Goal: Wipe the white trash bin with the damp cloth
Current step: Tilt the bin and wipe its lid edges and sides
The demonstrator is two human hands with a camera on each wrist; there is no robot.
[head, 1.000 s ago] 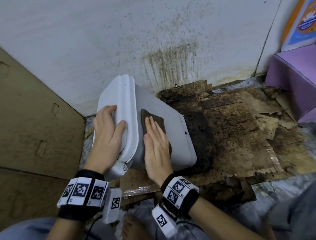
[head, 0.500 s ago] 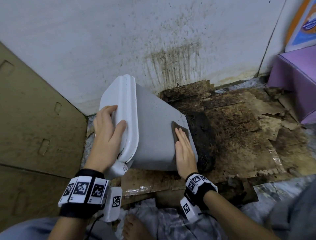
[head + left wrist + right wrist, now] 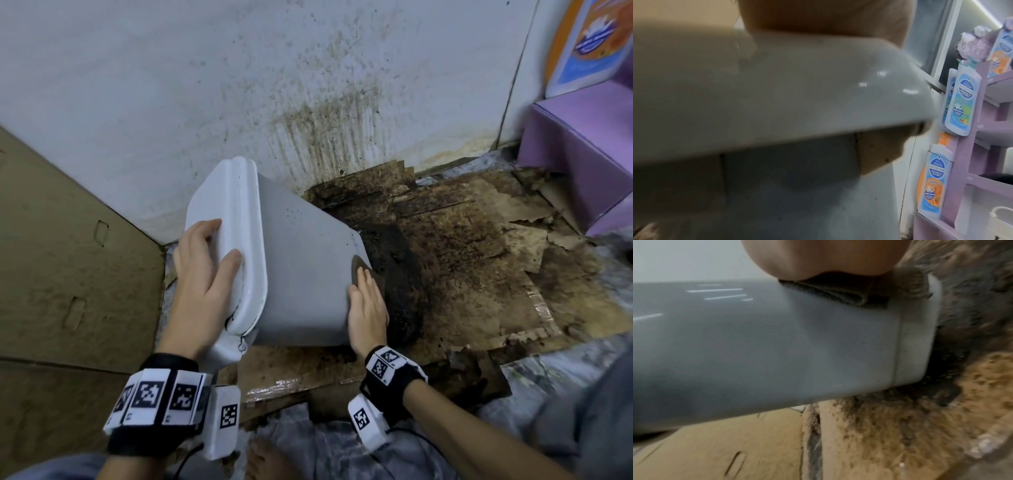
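Bin [image 3: 301, 274] tipped, white, speckled; my left hand [image 3: 202, 274] curls fingers over its lid [image 3: 219, 205]. My right hand [image 3: 366, 308] presses straight, together fingers on the cloth [image 3: 363, 265] beneath them.

A white wall [image 3: 171, 85] runs along the far side, spattered with dark specks and streaked brown above the floor. Stained, torn cardboard [image 3: 479, 274] lies flat on the floor to the right, blackest near the wall, and a cleaner brown cardboard sheet [image 3: 68, 274] stands at the left. At the far right is a purple shelf [image 3: 582, 144] with a blue and orange sign [image 3: 589, 44] above it; the left wrist view shows blue and orange bottle pictures [image 3: 960, 100] on its edge.
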